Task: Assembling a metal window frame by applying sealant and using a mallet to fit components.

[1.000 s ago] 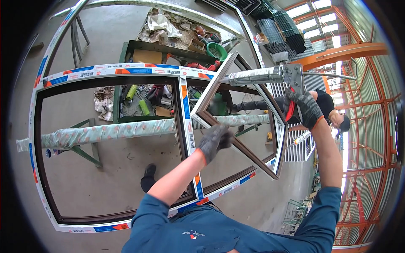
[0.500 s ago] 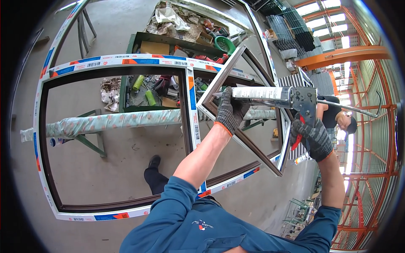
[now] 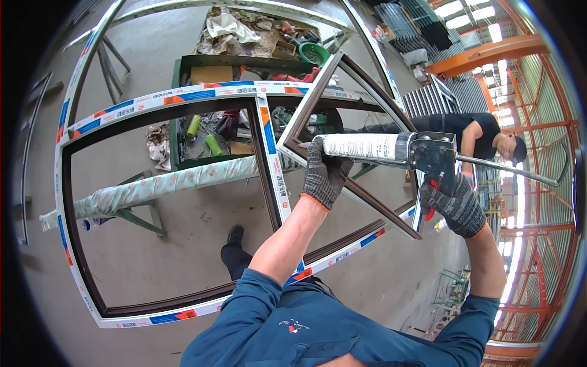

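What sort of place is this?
Probably a workshop or factory hall for window or door frames: a large frame with printed tape lies over a wrapped beam, a sealant gun is in hand, and orange steel beams show at the right.

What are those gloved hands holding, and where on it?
A caulking gun: the right hand grips its handle; the left hand holds the front end of its white tube.

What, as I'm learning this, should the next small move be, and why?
Probably ease the nozzle toward the left corner of the small frame: it points there, the left hand supports the caulking gun up front, the right hand grips its handle.
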{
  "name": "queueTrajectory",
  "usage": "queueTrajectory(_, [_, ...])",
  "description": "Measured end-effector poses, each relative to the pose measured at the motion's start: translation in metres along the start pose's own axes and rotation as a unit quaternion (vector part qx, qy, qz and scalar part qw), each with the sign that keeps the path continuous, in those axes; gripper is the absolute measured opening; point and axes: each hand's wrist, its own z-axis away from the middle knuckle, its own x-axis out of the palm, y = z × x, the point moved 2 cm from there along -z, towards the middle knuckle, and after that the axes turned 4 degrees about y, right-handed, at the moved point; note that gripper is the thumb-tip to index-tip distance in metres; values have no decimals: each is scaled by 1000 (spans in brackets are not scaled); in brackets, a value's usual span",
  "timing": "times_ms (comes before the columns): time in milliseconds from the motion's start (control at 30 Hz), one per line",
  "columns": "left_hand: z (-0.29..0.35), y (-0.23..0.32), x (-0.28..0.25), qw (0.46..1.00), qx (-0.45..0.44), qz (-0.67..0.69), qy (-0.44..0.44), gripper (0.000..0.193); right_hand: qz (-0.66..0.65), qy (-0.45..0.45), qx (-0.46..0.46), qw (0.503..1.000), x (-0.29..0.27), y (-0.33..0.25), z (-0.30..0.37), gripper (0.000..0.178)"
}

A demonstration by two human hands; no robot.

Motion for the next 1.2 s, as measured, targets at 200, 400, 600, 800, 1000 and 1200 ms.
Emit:
queueTrajectory(200, [7, -33, -17, 999, -33, -20, 5, 37, 0, 22, 36, 999, -13, 20, 23, 17])
queueTrajectory(400, [16, -90, -52, 994, -94, -43, 40, 36, 103, 42, 68, 991, -39, 73, 64, 21])
queueTrajectory(600, [29, -175, -99, 970, -203, -95, 92, 39, 133, 90, 103, 982, -65, 144, 132, 29])
queueTrajectory(800, [30, -278, -155, 938, -272, -187, 102, 47, 77, 133, 169, 974, -104, 250, 203, 30])
queueTrajectory(1000, [32, -375, -206, 904, -354, -211, 115, 48, 33, 208, 193, 958, -135, 348, 272, 35])
queueTrajectory(1200, [28, -456, -253, 870, -407, -245, 131, 44, -30, 277, 231, 932, -158, 416, 313, 18])
